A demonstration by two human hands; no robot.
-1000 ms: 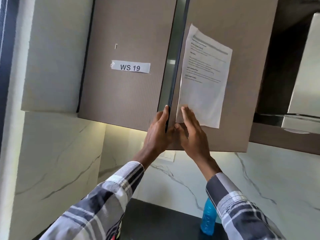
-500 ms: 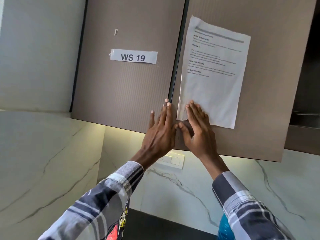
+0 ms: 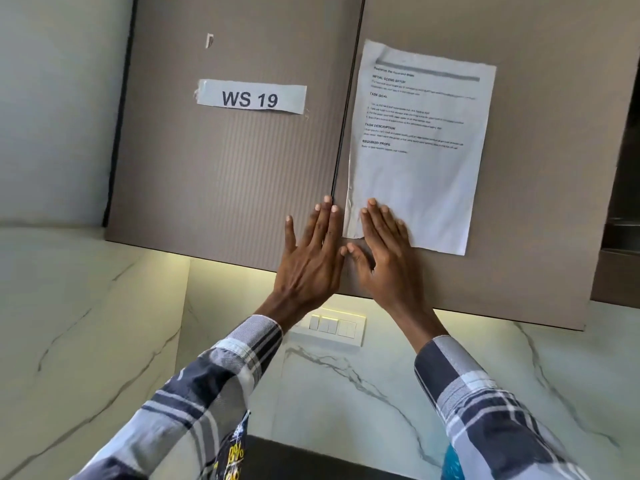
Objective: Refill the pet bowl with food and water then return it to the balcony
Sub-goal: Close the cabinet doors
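Both hands lie flat, fingers straight, on the wall cabinet: the left hand (image 3: 313, 258) on the left door (image 3: 225, 168), the right hand (image 3: 384, 247) on the right door (image 3: 540, 168), over the lower corner of the taped instruction sheet (image 3: 419, 143); the doors meet closed; no pet bowl, food or balcony is in view, so I cannot tell how much refilling is done; returning it likely remains.

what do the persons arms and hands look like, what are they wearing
Both hands, left hand and right hand, are bare: no gloves, rings or watch in view. Both arms wear long plaid shirt sleeves, the left sleeve and right sleeve, checked in dark navy, grey and white, with buttoned cuffs ending at the wrists.
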